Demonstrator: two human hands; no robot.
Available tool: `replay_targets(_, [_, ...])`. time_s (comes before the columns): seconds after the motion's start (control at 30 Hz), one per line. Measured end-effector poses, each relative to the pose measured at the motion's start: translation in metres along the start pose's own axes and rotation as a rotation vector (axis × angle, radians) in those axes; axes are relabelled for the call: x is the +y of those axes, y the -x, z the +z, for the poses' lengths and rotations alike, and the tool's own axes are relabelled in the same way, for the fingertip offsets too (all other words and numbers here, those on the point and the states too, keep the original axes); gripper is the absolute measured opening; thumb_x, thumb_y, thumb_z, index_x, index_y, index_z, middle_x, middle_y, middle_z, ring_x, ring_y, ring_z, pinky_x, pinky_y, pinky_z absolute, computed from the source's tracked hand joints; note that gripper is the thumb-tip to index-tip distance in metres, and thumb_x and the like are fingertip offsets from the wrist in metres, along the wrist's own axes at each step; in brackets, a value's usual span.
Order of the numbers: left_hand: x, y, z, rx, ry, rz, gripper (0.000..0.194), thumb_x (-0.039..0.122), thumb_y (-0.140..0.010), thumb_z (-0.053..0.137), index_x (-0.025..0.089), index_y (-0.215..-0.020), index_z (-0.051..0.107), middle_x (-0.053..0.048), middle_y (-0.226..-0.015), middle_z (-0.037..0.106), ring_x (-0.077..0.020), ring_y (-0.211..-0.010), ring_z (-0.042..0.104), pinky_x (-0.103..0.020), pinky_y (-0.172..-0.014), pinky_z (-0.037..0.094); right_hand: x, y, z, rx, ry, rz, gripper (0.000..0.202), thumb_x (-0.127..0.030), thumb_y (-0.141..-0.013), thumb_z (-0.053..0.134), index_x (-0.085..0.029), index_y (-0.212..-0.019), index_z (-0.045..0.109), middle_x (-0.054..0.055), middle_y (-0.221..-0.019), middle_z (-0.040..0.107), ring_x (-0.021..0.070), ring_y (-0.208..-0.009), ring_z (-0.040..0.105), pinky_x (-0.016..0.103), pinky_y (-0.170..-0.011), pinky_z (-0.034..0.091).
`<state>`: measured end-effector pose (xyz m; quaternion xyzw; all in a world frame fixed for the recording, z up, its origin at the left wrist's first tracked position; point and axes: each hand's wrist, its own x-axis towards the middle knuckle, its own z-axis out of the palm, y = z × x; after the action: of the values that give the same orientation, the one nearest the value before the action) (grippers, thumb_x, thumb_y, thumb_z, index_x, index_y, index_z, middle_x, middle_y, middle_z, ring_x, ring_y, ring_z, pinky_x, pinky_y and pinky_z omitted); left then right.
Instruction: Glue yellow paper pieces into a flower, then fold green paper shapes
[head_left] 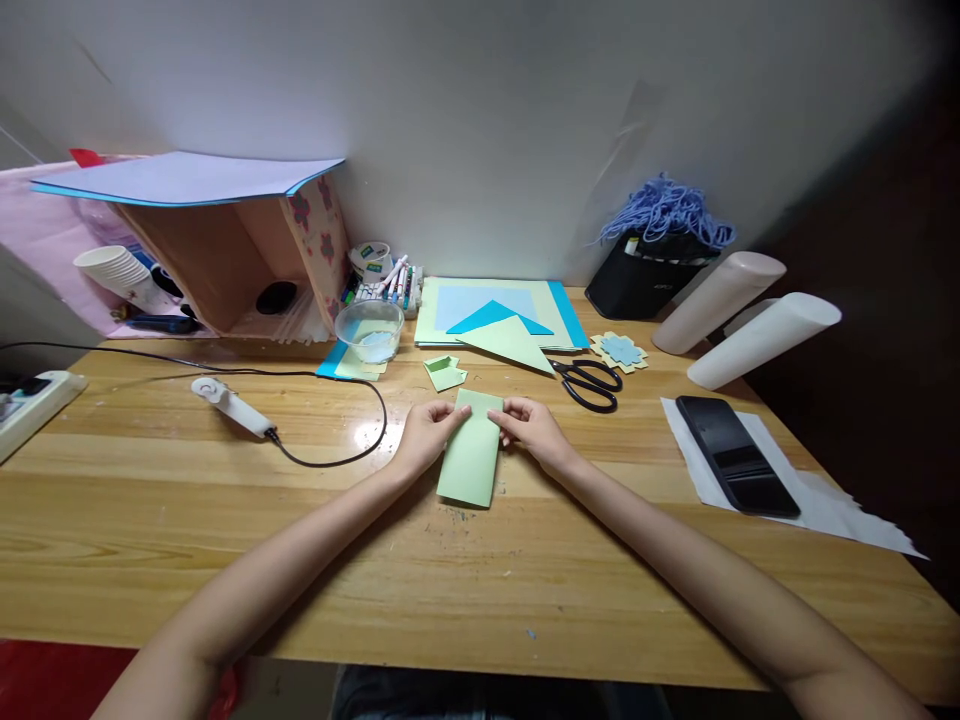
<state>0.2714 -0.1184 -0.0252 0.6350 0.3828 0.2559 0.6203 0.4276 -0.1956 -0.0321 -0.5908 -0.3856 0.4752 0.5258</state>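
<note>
**Green paper held flat at its far end by both hands**

Green paper, a folded oblong strip, lies flat on the wooden table in the middle of the head view, its long side running near to far and tilted slightly. The left hand rests on the table at the strip's far left corner, fingers curled narrow, fingertips pressing the paper's edge. The right hand meets it from the far right corner, fingers likewise drawn together and pinching or pressing the top edge; whether the paper is lifted there I cannot tell. Both forearms reach in from the near edge.

Just beyond the hands lies a small green scrap, and right of that black scissors, closed. Further back, a stack of sheets carries a blue triangle and a green triangle. A clear bowl stands to the left of the stack, with markers behind it. Paper flowers sit right of the scissors. On the far right, a phone lies on white paper, near two white tubes. On the left, a glue gun with a black cord lies well apart from the hands.
</note>
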Motion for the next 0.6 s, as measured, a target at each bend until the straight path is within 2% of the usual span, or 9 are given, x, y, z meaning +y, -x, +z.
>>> replay_targets(0.33, [-0.0024,-0.0008,0.0027,0.046,-0.034,0.041,0.041,0.051,-0.069,0.056,0.011,-0.063,0.059,-0.001,-0.059,0.056,-0.0090,-0.052,0.045,-0.019,-0.046,0.033,0.0000,0.0010,0.0026,0.013,-0.013,0.013,0.035,-0.046,-0.064,0.066,-0.016,-0.060,0.048,-0.003,-0.049,0.053,0.0064,-0.040,0.047,0.018,-0.040,0.039])
replay_targets(0.6, [-0.0063,-0.0001,0.0048,0.081,-0.099,0.128,0.041,0.050,-0.075,0.049,0.012,-0.059,0.052,0.002,-0.055,0.046,-0.0080,-0.052,0.038,-0.019,-0.047,0.029,-0.0007,0.0008,0.0017,0.006,-0.022,0.022,0.036,-0.048,-0.065,0.064,-0.015,-0.059,0.049,-0.002,-0.048,0.054,0.0070,-0.041,0.049,0.018,-0.042,0.039])
